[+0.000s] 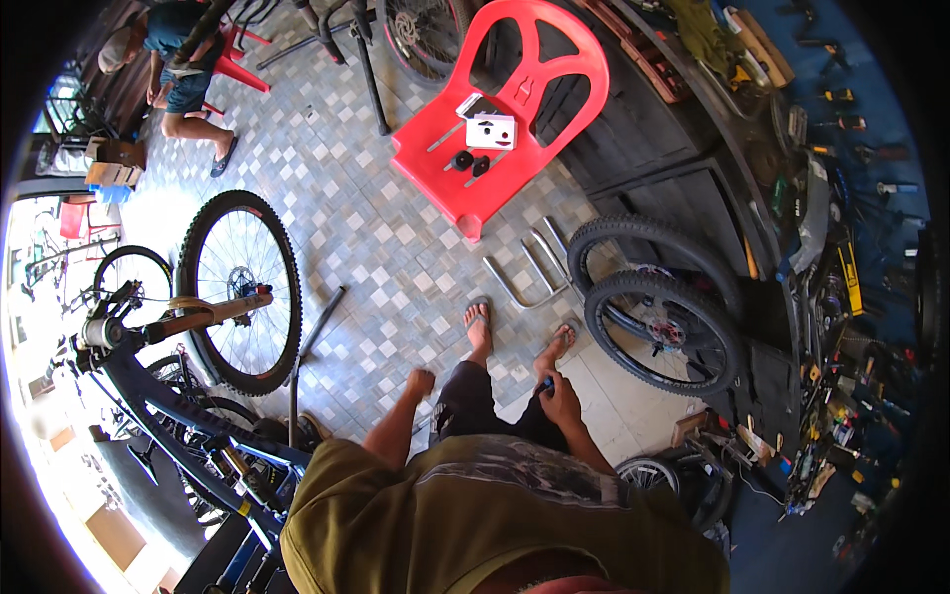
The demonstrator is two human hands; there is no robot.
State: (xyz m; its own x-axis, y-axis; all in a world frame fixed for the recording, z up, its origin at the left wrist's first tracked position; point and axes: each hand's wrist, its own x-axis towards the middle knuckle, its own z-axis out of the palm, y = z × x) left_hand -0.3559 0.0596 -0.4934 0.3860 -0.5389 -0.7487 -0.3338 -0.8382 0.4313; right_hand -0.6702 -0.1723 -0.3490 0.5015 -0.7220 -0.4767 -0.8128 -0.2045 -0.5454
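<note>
Small dark object [548, 385], lower centre: gripped in curled right hand [563, 405]; best kept firmly held. Left hand [421, 383], lower centre-left: curled closed, no held item visible.

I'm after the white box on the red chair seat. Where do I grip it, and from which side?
Probably its right edge, coming from the right and slightly above: the white box lies broad face up on the red plastic chair, and that side looks free, while two black rounded parts lie by its near edge.
</note>
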